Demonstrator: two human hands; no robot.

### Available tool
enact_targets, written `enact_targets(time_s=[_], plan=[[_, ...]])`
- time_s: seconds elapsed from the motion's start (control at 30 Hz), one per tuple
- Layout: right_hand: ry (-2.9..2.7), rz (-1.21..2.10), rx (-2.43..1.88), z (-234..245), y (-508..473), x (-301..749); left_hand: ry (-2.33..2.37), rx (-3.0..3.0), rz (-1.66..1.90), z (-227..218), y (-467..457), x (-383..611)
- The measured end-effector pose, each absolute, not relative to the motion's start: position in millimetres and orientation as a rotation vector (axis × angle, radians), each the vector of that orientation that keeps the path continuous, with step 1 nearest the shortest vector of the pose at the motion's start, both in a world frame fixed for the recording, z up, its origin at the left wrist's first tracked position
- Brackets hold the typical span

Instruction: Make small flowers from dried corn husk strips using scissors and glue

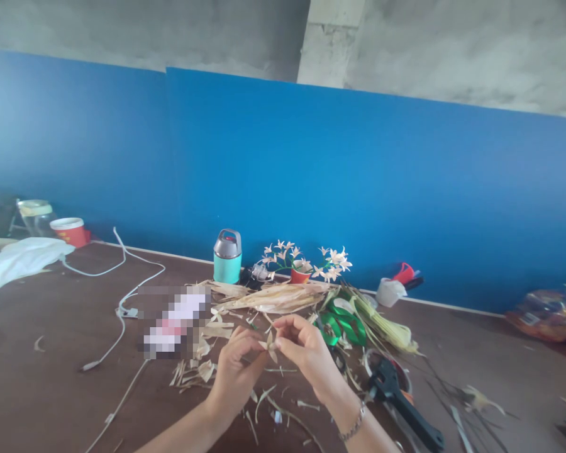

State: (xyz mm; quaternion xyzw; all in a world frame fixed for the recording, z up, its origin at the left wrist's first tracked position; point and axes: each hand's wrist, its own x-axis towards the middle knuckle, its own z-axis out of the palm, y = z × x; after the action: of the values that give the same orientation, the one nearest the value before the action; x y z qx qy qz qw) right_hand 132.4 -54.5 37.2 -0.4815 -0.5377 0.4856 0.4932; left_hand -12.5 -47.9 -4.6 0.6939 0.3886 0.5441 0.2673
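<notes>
A small pale flower (271,346) with pointed petals, which look like dried husk, is held up between my two hands above the brown table. My left hand (238,365) pinches it from the left with thumb and forefinger. From the right, my right hand (304,349) has thumb and fingertips closed at its petals. Behind them lies a bundle of dried husks (278,297). Green ribbon (344,324) is by my right hand, and cut husk pieces (195,371) are scattered to the left.
Similar flowers (334,261) stand in a red cup (300,274) at the back, beside a turquoise flask (227,261). A black-handled tool (403,402) lies at right, near a bundle of green-yellow stalks (387,324). White cables (122,308) run across the left side.
</notes>
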Motion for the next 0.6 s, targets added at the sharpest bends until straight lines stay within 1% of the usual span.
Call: enact_targets(time_s=[0.33,0.6], plan=[[-1.214,1.220,-1.170,38,-53,133,1.044,1.760,1.405,-6,-48,-11],[-0.985,1.440,-1.088,32,-48,141,1.003,1.542,1.220,-13,-45,-9]])
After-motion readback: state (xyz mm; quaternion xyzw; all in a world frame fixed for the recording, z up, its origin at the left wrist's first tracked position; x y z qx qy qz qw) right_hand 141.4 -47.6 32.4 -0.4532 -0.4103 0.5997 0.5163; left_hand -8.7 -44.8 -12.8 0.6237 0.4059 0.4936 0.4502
